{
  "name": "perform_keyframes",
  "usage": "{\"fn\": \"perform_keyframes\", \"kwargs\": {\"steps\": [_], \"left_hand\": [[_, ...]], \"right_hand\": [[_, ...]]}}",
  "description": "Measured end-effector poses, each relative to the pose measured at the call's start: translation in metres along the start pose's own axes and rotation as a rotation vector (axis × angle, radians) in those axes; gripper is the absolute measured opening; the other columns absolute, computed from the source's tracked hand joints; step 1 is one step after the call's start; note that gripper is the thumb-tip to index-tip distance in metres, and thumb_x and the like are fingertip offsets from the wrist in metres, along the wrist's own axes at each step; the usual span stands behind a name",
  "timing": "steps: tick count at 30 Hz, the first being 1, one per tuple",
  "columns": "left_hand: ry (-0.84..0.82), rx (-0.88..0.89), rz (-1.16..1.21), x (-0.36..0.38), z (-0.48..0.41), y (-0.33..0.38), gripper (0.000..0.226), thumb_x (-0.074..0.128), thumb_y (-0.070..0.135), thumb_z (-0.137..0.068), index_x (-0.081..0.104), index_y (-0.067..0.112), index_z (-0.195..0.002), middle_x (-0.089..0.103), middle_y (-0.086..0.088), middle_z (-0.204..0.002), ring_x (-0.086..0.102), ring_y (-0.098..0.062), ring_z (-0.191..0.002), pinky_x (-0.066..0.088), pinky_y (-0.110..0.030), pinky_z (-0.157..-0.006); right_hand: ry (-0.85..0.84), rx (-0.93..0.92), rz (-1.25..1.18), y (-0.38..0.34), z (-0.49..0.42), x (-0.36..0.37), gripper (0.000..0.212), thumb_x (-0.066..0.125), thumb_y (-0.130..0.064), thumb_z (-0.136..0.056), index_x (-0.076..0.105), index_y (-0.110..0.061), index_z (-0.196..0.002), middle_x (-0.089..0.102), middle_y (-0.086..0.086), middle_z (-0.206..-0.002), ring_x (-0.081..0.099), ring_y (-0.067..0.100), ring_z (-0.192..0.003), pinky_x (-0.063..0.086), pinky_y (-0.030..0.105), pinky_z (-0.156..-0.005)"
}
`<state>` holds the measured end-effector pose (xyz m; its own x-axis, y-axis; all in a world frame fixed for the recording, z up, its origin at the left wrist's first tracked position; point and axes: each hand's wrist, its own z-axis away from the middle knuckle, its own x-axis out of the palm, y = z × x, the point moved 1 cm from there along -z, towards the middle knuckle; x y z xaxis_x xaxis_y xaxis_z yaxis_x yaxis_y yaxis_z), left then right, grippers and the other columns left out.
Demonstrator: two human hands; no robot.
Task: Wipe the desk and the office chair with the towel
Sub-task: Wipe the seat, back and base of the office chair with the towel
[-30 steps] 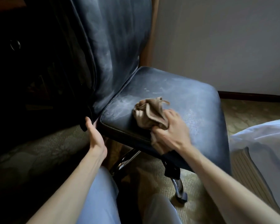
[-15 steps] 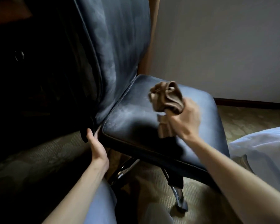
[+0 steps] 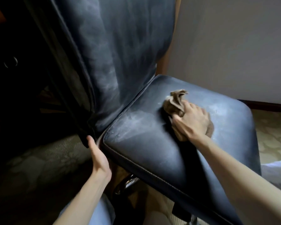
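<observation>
A dark blue leather office chair fills the view, its seat [image 3: 152,151] dusty with pale smears and its backrest [image 3: 113,46] rising at the upper left. My right hand [image 3: 191,122] presses a crumpled brown towel [image 3: 173,103] flat onto the middle of the seat. My left hand [image 3: 98,158] grips the seat's near left corner, where seat and backrest meet. The desk is a dark shape [image 3: 15,78] at the left, hard to make out.
A pale wall [image 3: 234,46] with a dark skirting board stands behind the chair. Patterned carpet [image 3: 269,132] covers the floor. White bedding [image 3: 276,174] shows at the right edge. The chair's chrome base [image 3: 130,181] sits under the seat, near my knees.
My right hand lifted the towel off the seat's front, then brought it down further back in the middle of the seat. My left hand kept its hold. The view moved closer.
</observation>
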<state>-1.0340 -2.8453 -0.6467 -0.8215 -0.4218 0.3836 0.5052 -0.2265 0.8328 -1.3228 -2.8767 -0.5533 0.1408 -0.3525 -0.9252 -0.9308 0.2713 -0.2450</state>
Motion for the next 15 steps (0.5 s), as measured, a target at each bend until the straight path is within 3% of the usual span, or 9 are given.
{"fn": "perform_keyframes", "kwargs": {"steps": [4, 7, 8, 12, 15], "left_hand": [[-0.075, -0.013, 0.052, -0.002, 0.0, 0.001, 0.079, 0.024, 0.078, -0.097, 0.072, 0.023, -0.127, 0.073, -0.004, -0.127, 0.063, -0.024, -0.127, 0.05, -0.037, -0.103], [-0.2, -0.083, 0.086, 0.003, 0.0, 0.003, 0.082, 0.023, 0.08, -0.092, 0.08, 0.026, -0.114, 0.077, -0.008, -0.113, 0.075, -0.026, -0.104, 0.063, -0.034, -0.079], [-0.204, -0.086, 0.09, 0.005, -0.001, 0.004, 0.083, 0.022, 0.08, -0.092, 0.079, 0.026, -0.116, 0.077, -0.009, -0.114, 0.075, -0.026, -0.103, 0.063, -0.034, -0.08], [-0.099, -0.018, 0.044, 0.007, -0.012, 0.009, 0.083, 0.023, 0.078, -0.098, 0.061, 0.018, -0.141, 0.066, -0.007, -0.138, 0.058, -0.028, -0.132, 0.039, -0.046, -0.118], [-0.069, -0.007, -0.021, 0.008, -0.019, 0.015, 0.087, 0.026, 0.084, -0.092, 0.064, 0.021, -0.138, 0.067, -0.004, -0.137, 0.057, -0.027, -0.132, 0.038, -0.049, -0.118]], "right_hand": [[-0.101, -0.319, -0.168, -0.077, 0.044, -0.004, 0.059, 0.049, -0.059, -0.062, 0.057, -0.034, -0.115, 0.071, -0.007, -0.096, 0.065, 0.026, -0.095, 0.046, 0.041, -0.086], [-0.159, -0.551, -0.213, -0.115, 0.071, -0.007, 0.062, 0.058, -0.059, -0.061, 0.064, -0.038, -0.119, 0.073, -0.008, -0.093, 0.068, 0.022, -0.093, 0.049, 0.042, -0.087], [-0.156, -0.569, -0.211, -0.112, 0.066, -0.013, 0.065, 0.059, -0.061, -0.06, 0.065, -0.038, -0.121, 0.073, -0.008, -0.093, 0.069, 0.021, -0.093, 0.049, 0.043, -0.088], [-0.006, -0.312, -0.188, -0.05, 0.011, -0.042, 0.074, 0.07, -0.054, -0.064, 0.06, -0.038, -0.136, 0.075, -0.004, -0.108, 0.068, 0.026, -0.102, 0.049, 0.043, -0.091], [0.053, -0.072, -0.058, 0.013, -0.033, -0.048, 0.061, 0.066, -0.047, -0.079, 0.057, -0.031, -0.137, 0.07, 0.007, -0.121, 0.063, 0.036, -0.113, 0.046, 0.047, -0.096]]}}
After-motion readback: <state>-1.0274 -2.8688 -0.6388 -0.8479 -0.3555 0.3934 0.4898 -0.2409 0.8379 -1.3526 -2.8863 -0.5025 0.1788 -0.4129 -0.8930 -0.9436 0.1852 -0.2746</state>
